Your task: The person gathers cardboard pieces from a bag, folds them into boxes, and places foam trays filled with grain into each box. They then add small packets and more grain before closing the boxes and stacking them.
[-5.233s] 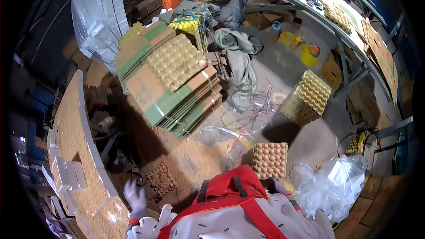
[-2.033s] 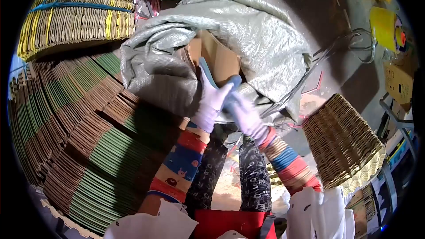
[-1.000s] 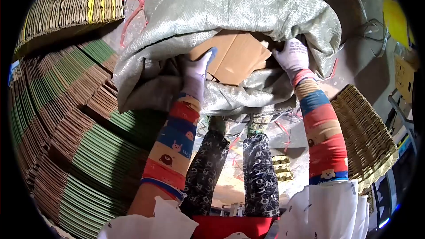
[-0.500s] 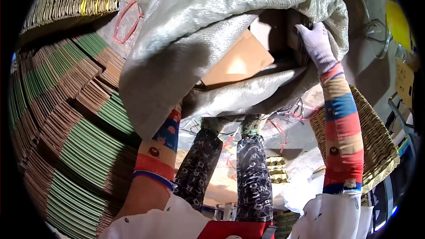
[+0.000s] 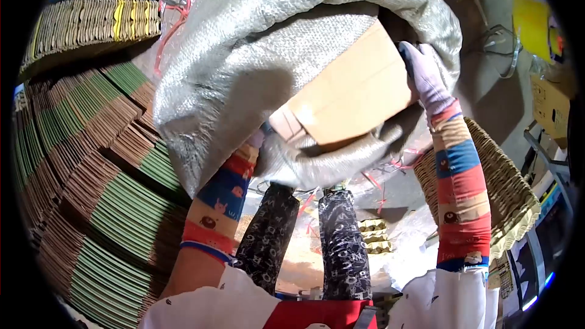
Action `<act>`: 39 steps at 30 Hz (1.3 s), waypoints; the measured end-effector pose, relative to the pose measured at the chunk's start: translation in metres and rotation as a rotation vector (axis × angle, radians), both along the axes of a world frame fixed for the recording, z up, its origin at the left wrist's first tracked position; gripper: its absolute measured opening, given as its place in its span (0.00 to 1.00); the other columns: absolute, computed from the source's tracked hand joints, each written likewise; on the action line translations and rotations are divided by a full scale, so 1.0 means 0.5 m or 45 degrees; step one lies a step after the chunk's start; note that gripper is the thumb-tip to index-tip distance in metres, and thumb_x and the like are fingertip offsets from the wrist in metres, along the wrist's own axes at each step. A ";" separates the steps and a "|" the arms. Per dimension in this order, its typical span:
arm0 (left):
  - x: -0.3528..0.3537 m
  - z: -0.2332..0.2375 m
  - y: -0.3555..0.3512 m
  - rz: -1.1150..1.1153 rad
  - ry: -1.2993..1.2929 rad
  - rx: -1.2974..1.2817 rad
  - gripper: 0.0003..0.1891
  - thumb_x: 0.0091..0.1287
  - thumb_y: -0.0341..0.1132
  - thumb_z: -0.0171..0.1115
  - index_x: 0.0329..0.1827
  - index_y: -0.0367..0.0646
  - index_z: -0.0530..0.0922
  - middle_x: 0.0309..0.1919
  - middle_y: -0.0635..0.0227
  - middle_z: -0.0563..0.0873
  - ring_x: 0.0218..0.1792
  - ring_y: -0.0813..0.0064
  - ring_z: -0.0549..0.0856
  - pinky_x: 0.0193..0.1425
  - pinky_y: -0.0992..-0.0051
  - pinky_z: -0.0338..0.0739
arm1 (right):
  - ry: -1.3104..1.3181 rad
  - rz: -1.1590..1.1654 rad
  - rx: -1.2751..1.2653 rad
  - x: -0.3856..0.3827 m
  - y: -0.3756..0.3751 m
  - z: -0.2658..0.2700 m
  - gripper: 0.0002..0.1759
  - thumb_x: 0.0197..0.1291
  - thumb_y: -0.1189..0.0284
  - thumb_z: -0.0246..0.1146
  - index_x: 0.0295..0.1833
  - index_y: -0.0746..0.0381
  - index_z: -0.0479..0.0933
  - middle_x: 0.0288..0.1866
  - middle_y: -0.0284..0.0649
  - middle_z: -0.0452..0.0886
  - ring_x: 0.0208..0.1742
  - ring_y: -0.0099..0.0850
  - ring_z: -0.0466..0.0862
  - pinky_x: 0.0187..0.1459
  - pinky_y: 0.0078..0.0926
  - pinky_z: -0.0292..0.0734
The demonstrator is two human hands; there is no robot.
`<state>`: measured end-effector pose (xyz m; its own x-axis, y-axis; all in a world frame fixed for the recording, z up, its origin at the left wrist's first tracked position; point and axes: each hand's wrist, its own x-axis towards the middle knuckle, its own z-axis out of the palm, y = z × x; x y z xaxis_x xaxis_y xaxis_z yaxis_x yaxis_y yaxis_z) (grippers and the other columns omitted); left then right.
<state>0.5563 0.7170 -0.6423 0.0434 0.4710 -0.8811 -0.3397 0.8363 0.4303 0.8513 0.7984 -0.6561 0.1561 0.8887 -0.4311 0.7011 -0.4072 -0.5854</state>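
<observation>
A large woven silver-grey sack (image 5: 244,30) hangs open in front of me. In its mouth lies a tilted brown cardboard box (image 5: 356,88), with smaller flaps showing at its lower left end. My right hand (image 5: 425,73), in a light purple glove, grips the box's right end, its fingertips partly hidden behind the edge. At the lower left end, my left hand (image 5: 257,139) is closed against the box, mostly covered by the sack's fold; its fingers barely show. The lower part of the box is inside the sack.
Stacked green and brown corrugated cardboard (image 5: 122,195) fills the left side. A strapped bundle of cardboard (image 5: 91,21) stands at upper left. To the right are a woven basket (image 5: 506,189) and a yellow object (image 5: 530,27). Egg-tray pieces (image 5: 375,236) lie on the floor near my legs.
The cardboard box has come up and toward me, and more of its face shows in the sack's opening. Both hands have moved with it; the right hand now grips its edge.
</observation>
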 end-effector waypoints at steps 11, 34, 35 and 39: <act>0.010 0.241 0.162 0.087 -0.403 -0.235 0.27 0.70 0.42 0.57 0.70 0.42 0.66 0.66 0.62 0.73 0.64 0.68 0.73 0.69 0.64 0.68 | 0.440 -0.018 0.436 -0.084 0.072 0.347 0.19 0.66 0.68 0.52 0.60 0.61 0.72 0.57 0.49 0.76 0.59 0.41 0.75 0.59 0.35 0.69; 0.069 -0.044 0.103 -0.174 0.109 0.183 0.21 0.64 0.42 0.68 0.51 0.33 0.81 0.49 0.66 0.83 0.47 0.77 0.81 0.58 0.76 0.73 | -0.015 0.134 -0.161 -0.330 -0.143 -0.006 0.28 0.61 0.61 0.59 0.67 0.54 0.67 0.56 0.48 0.79 0.55 0.44 0.80 0.55 0.41 0.75; 0.088 -0.026 0.109 -0.163 0.092 0.143 0.21 0.65 0.43 0.67 0.52 0.33 0.81 0.50 0.65 0.83 0.48 0.77 0.81 0.58 0.77 0.72 | -0.163 0.141 -0.141 -0.279 -0.096 -0.022 0.29 0.60 0.60 0.59 0.67 0.54 0.67 0.56 0.48 0.79 0.55 0.44 0.80 0.55 0.41 0.75; 0.021 -0.032 0.062 -0.234 -0.044 0.541 0.22 0.69 0.38 0.62 0.60 0.32 0.75 0.57 0.60 0.80 0.58 0.76 0.78 0.63 0.75 0.72 | -0.507 0.102 -0.070 -0.075 0.052 0.006 0.31 0.59 0.59 0.60 0.68 0.53 0.66 0.56 0.48 0.80 0.54 0.45 0.81 0.54 0.42 0.76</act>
<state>0.5666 0.7481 -0.6582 0.1855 0.7719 -0.6080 -0.2225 0.6357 0.7392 0.8136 0.8242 -0.6530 0.2516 0.8822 -0.3981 0.8993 -0.3651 -0.2406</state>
